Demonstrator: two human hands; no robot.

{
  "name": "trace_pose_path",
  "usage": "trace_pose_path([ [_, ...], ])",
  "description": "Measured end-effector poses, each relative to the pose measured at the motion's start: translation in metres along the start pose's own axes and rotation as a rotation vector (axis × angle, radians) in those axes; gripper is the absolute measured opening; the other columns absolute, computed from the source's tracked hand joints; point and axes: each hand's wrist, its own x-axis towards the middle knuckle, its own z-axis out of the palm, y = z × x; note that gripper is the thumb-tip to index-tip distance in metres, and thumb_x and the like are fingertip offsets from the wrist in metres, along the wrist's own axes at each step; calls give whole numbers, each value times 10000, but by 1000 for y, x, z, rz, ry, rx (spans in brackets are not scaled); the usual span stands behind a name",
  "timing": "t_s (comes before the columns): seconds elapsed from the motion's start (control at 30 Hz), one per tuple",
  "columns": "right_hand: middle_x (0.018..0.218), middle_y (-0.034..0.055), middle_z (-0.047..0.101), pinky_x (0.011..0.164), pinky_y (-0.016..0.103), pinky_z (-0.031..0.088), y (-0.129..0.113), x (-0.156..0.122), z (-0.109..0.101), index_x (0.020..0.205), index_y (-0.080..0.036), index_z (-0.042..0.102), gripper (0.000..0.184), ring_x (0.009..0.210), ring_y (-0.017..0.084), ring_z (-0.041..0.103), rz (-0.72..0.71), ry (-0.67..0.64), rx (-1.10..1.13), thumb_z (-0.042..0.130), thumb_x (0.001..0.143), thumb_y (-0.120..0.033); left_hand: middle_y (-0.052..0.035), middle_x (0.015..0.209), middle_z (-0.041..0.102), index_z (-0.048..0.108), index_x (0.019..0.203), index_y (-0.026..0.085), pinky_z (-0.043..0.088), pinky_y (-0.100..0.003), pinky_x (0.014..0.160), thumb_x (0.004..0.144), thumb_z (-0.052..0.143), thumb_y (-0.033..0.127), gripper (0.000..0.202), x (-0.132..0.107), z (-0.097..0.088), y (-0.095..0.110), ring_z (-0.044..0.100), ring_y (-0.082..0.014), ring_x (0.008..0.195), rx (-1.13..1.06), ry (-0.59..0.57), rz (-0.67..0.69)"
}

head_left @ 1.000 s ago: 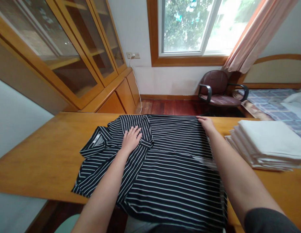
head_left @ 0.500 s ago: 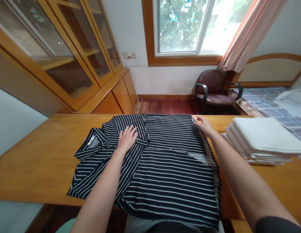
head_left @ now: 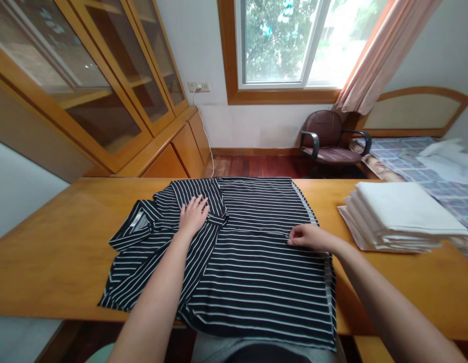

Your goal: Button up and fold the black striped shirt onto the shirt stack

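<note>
Pin striped shirt (head_left: 256, 287) flat with left hand (head_left: 194, 216), fingers wide; tidy placket (head_left: 252, 231) gently with right hand (head_left: 306, 237) narrowed, can't tell if gripping.

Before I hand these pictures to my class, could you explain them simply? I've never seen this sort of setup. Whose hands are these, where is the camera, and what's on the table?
There is no machine here, just one person's bare left hand and right hand. Every picture comes from one camera worn on that person's head, looking forward and down.

On the wooden table lies a black shirt with white stripes, its collar toward the picture's left. To its right sits a stack of what looks like folded white cloth.

The left hand lies flat on the shirt's upper part. The right hand is curled at the front opening, nearer the hem; whether its grip has caught any fabric is hard to tell.
</note>
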Motion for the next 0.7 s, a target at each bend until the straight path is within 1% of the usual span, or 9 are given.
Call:
trace_pose_path([
  [0.1,759,2,643,631,276,386,-9,-1,11,797,-212,634,287,715,180,555,-4,2,-33,703,740,-485,-7,1618,314,422,1504,299,177,-598,1208,1026,232,491,549,0,2,-2,237,-266,1510,1,3,4],
  [0.2,756,-14,593,638,268,373,-12,-1,16,769,-213,570,246,724,170,518,-29,19,0,698,730,-420,-2,1620,310,423,1503,306,171,-591,1212,1025,224,496,551,0,4,-4,232,-263,1512,6,9,9],
  [0.33,780,-23,550,672,262,385,-11,-7,19,814,-218,507,224,762,164,491,-39,47,133,652,762,-381,-5,1617,319,431,1498,302,175,-590,1212,1025,230,491,548,1,5,-3,237,-267,1510,7,19,7],
  [0.4,795,-29,536,675,257,390,-9,-12,20,840,-224,484,224,769,159,487,-38,23,243,634,783,-380,-9,1618,317,436,1496,301,180,-593,1209,1025,234,489,546,1,5,-3,241,-272,1508,3,22,4],
  [0.5,806,-38,516,680,251,399,-6,-17,22,849,-230,452,268,760,147,479,-48,-43,427,650,781,-396,-13,1617,320,431,1499,297,184,-594,1207,1024,235,488,548,1,5,-3,243,-274,1507,-1,20,6],
  [0.57,794,-44,491,671,246,394,-2,-19,22,837,-232,426,319,741,139,461,-55,-64,505,680,765,-411,-13,1615,323,428,1502,293,181,-592,1209,1024,231,491,553,1,5,-3,245,-272,1506,-2,16,7],
  [0.7,785,-51,448,654,240,368,9,-24,14,841,-235,404,379,724,130,418,-78,-41,521,728,745,-408,-9,1613,326,438,1497,288,178,-588,1210,1026,229,485,552,0,4,-2,249,-270,1504,9,19,13],
])
